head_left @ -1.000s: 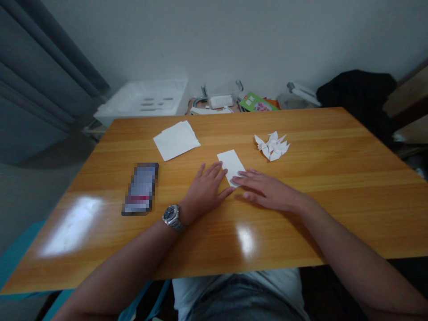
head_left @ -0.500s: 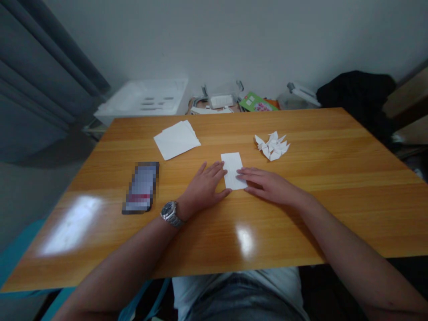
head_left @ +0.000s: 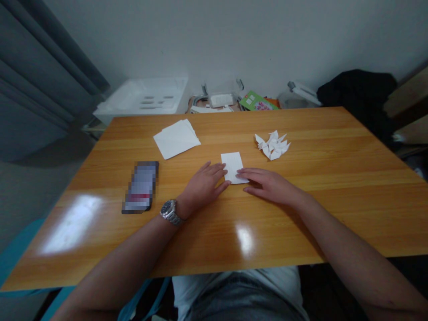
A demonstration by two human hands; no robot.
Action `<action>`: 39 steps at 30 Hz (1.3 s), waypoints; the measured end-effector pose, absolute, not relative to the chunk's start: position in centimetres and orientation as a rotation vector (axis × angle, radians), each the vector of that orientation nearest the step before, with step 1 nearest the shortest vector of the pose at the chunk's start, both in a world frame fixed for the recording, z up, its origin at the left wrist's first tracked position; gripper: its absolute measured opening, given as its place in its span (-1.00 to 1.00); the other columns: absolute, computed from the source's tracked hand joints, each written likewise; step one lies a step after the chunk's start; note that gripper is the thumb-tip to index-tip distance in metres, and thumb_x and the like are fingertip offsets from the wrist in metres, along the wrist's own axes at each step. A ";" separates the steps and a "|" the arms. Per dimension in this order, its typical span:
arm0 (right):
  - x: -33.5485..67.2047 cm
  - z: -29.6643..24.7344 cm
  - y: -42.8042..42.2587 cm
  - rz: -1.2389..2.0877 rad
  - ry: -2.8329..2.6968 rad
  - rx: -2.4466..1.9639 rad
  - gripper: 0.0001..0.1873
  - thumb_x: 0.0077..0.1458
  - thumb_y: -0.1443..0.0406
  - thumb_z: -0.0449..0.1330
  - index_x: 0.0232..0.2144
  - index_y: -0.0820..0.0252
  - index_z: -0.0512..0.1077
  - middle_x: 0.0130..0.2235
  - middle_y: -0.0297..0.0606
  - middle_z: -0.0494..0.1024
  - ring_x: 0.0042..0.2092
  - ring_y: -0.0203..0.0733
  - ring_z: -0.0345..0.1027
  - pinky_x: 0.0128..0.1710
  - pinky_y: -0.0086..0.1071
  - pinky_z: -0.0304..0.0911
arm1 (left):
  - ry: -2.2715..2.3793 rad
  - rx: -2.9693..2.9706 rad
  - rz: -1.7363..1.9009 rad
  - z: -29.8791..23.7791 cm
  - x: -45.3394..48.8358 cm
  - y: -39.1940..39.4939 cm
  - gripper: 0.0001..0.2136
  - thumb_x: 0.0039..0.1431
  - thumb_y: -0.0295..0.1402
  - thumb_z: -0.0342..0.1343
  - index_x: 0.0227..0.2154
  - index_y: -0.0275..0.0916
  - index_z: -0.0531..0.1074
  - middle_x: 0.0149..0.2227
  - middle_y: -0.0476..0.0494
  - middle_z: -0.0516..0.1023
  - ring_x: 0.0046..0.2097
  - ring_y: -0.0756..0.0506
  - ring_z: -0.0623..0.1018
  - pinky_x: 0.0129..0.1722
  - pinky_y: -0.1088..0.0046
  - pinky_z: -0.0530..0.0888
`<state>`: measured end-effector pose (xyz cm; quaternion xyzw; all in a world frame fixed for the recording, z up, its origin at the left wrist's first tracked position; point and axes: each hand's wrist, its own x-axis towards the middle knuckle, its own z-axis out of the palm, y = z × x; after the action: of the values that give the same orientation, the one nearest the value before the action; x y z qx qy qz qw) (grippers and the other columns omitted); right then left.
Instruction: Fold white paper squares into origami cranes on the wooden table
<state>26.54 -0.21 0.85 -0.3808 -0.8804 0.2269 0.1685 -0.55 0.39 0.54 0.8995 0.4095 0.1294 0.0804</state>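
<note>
A small white sheet of paper [head_left: 233, 162] lies on the table between my two hands. My left hand [head_left: 206, 183] rests at its left edge, fingers stretched out, the fingertips and thumb touching the paper. On the right side my right hand [head_left: 267, 182] lays its extended fingertips on the lower right part of the sheet, with the thumb apart from the fingers on the near side. Beyond my right hand sits a cluster of folded white paper pieces [head_left: 273, 146]. Several larger white sheets [head_left: 177, 139] are stacked at the back left.
A phone [head_left: 142, 186] with a blurred screen lies left of my left hand. The wooden table [head_left: 207, 240] has its near edge against my lap. Behind it stand a white plastic tray [head_left: 163, 96], a green booklet [head_left: 256, 101] and a dark bundle [head_left: 356, 91] at the right.
The near edge of the small sheet has moved away from me, so the sheet looks shorter. My left thumb has shifted slightly forward; both hands otherwise stay nearly in place.
</note>
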 end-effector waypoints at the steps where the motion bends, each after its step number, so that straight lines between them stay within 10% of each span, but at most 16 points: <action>1: 26.5 0.8 -0.2 0.627 -2.496 -1.088 -0.52 0.30 0.21 0.17 0.24 0.02 0.41 0.26 -0.19 0.48 0.28 -0.03 0.34 0.30 -0.06 0.25 | 1.219 2.691 0.388 0.6 -0.5 0.4 -0.58 0.46 -0.14 -0.06 0.15 -0.30 0.45 0.30 -0.30 0.40 0.31 -0.17 0.40 0.42 0.10 0.13; 10: 26.1 1.2 -0.1 0.612 -2.330 -1.119 -0.73 0.37 0.22 0.10 -0.09 0.09 0.59 0.00 -0.21 0.67 0.01 -0.10 0.55 0.06 -0.22 0.40 | 1.130 2.702 0.417 1.4 -0.5 -0.1 -0.41 0.26 0.09 0.15 0.15 -0.25 0.44 0.26 -0.31 0.44 0.29 -0.24 0.42 0.41 0.02 0.14; 24: 25.7 1.1 -0.2 0.648 -2.176 -1.258 -0.74 0.36 0.14 0.11 -0.18 0.13 0.53 -0.28 -0.27 0.62 -0.30 -0.16 0.45 -0.30 -0.35 0.23 | 1.123 2.605 0.662 -0.5 -0.1 1.0 -0.82 0.39 -0.30 0.09 -0.13 -0.22 0.55 -0.01 -0.20 0.61 0.01 -0.21 0.55 0.11 0.15 0.44; 30: 25.5 0.7 -0.1 0.739 -2.063 -1.326 -0.75 0.32 0.13 0.15 -0.21 0.15 0.51 -0.30 -0.28 0.62 -0.33 -0.18 0.44 -0.31 -0.36 0.24 | 1.110 2.570 0.685 -0.3 0.3 0.6 -0.85 0.38 -0.34 0.08 -0.18 -0.25 0.52 0.08 -0.22 0.55 0.11 -0.21 0.51 0.27 0.05 0.31; 39: 25.1 0.6 0.1 0.675 -2.043 -1.381 -0.84 0.28 0.21 0.18 -0.29 0.15 0.50 -0.35 -0.27 0.58 -0.34 -0.16 0.43 -0.31 -0.32 0.23 | 1.190 2.505 0.740 -0.8 0.4 0.4 -0.41 0.30 -0.28 0.16 0.32 -0.31 0.15 0.11 -0.27 0.54 0.14 -0.24 0.50 0.35 -0.02 0.23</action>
<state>25.14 0.08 0.62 -0.5172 -0.7652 0.2528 0.2883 0.44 0.43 -0.77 0.8646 0.4109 0.2556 0.1353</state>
